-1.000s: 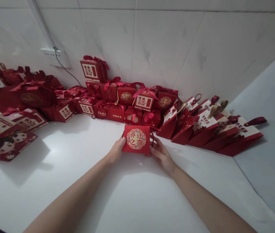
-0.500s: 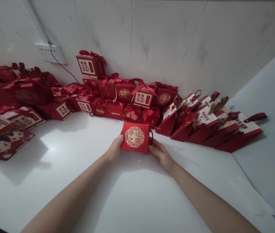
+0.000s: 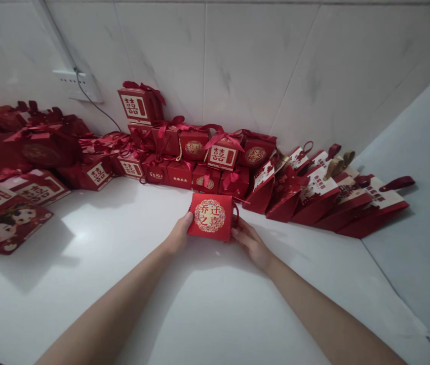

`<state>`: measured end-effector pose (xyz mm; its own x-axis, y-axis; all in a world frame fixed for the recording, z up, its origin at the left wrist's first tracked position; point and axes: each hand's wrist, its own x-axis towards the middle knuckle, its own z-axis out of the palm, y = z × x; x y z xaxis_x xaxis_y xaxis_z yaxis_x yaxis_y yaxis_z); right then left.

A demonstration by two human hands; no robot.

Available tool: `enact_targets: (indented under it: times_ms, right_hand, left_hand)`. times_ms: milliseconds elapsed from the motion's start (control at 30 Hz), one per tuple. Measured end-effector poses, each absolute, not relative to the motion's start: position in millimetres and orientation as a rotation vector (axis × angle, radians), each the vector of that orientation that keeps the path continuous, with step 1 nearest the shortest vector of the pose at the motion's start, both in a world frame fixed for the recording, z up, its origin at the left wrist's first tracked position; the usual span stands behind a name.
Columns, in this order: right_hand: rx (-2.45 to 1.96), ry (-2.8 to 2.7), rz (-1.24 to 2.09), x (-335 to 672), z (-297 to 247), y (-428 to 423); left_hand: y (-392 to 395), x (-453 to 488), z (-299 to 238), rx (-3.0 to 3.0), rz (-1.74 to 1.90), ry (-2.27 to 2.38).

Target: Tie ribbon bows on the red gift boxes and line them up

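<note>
The small red gift box (image 3: pixel 210 216) sat between the two hands near the middle of the white desk (image 3: pixel 207 309), just in front of the heap of other boxes along the wall. Its face was tipped up toward the camera, showing a round gold medallion with red characters. Whether its lower edge rested on the desk could not be told.

The left hand (image 3: pixel 179 235) pinched the box at its left edge, the thumb pressed against the front near the corner and the other fingers hidden behind it. The right hand (image 3: pixel 250 242) was curled in against the lower right corner, its fingertips touching the box beside a thin red cord loop (image 3: pixel 236 214) on that side.

Behind the box, red ribbon-tied boxes (image 3: pixel 199 162) were stacked in two rows against the tiled wall (image 3: pixel 260 61), with one double-happiness box (image 3: pixel 135 105) perched higher at the left end of the stack. To the right a row of red gift bags (image 3: pixel 332 195) leaned one upon the next. At the far left lay a flat bag printed with a cartoon couple (image 3: pixel 7 228). A white socket strip (image 3: pixel 76 83) with a dark cable hung on the wall above the heap.
</note>
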<state>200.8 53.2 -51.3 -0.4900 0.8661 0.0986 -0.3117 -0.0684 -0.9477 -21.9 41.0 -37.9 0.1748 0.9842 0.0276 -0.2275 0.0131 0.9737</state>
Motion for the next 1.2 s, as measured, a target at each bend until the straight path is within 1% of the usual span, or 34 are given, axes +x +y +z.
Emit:
enact_targets:
  times_ms: [1200]
  right_hand:
    - [-0.643, -1.296, 1.711, 201.5, -52.7, 53.8]
  left_hand:
    - [40.9, -21.6, -38.8, 1.080, 1.206, 0.954]
